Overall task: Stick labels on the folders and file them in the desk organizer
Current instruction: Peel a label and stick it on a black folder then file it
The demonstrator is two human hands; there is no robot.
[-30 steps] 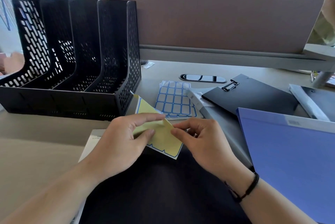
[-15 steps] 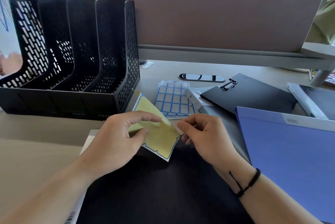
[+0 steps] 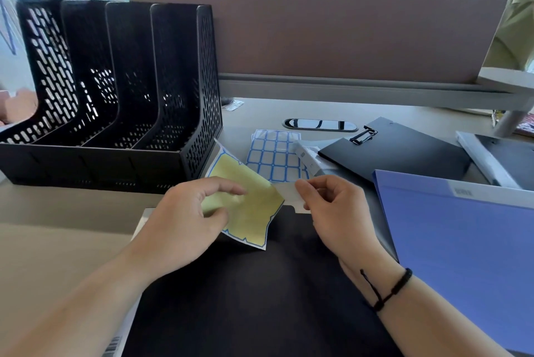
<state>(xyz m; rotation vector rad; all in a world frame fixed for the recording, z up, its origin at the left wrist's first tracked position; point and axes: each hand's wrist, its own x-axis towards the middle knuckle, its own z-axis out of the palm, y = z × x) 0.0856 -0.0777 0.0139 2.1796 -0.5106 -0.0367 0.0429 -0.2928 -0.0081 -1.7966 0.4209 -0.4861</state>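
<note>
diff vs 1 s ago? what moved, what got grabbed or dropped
The right hand has pulled away to the right with a white label pinched in its fingers; a second ago it was pressed against the yellow backing sheet. The left hand still grips that sheet, its corner now more exposed. Nothing was let go. The black folder, blue folder, label sheets and desk organizer stayed put.

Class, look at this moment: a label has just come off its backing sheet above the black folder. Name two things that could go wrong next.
1. The peeled label, pinched in the right hand, looks limp; it may curl and stick to the fingers or itself.
2. The left hand holds the yellow backing sheet over the black folder, so it may get in the way and the label may go on crooked.
</note>
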